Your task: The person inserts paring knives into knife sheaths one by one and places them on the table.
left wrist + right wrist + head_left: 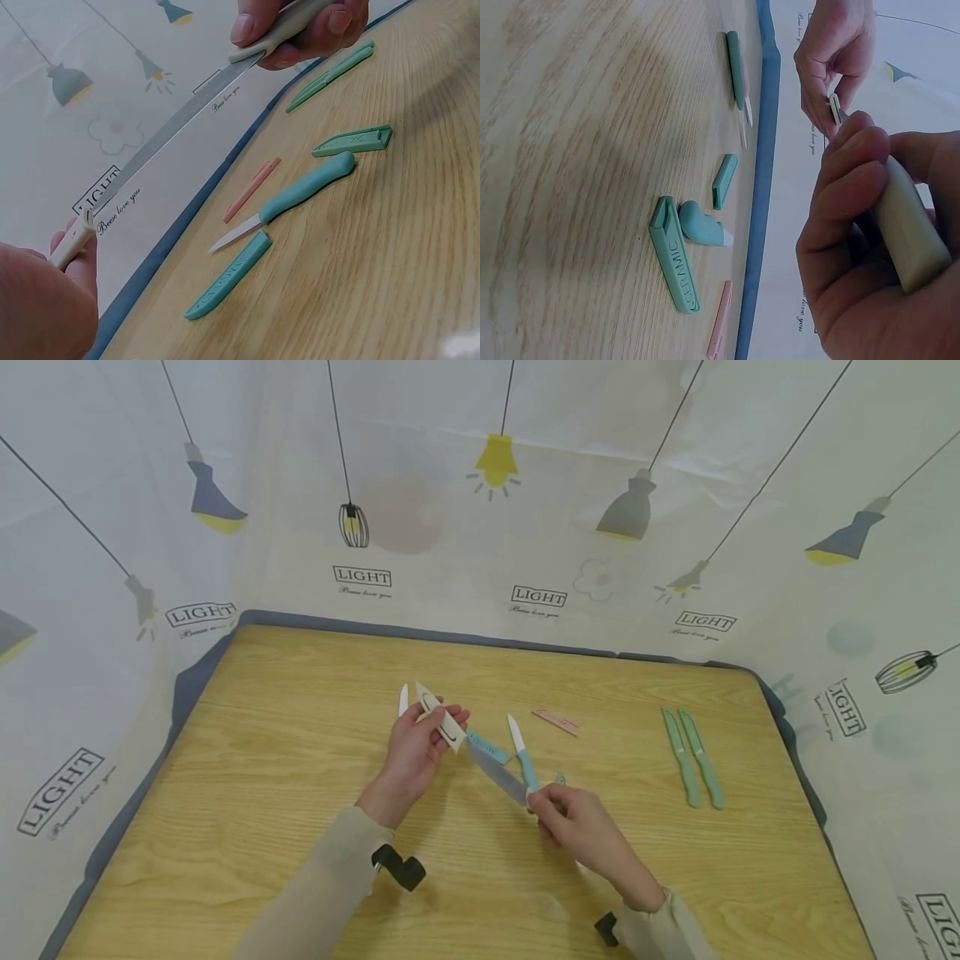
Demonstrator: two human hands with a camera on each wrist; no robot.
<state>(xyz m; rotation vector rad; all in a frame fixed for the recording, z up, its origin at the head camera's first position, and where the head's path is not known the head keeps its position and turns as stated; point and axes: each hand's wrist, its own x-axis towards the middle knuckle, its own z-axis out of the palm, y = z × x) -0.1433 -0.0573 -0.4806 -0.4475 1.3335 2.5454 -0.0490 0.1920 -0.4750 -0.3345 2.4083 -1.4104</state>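
Note:
My left hand (408, 752) holds a cream blade sheath (441, 718) between thumb and fingers, its mouth turned toward the right hand. My right hand (588, 827) grips the cream handle (911, 225) of a knife whose long grey blade (497, 777) slants up toward the sheath. In the left wrist view the blade's tip meets the sheath's mouth; how far inside it reaches, I cannot tell. Beneath the blade lie a blue sheath (487, 747) and a blue-handled knife (528, 768) with a white blade. A green sheath (352, 141) is mostly hidden behind the right hand in the head view.
Two green knives (692, 760) lie side by side at the table's right. A pink sheath (555, 722) lies beyond the blue knife. Past the left hand shows a white blade (403, 697); the right wrist view shows a green handle (735, 67) there. Printed curtains surround the table.

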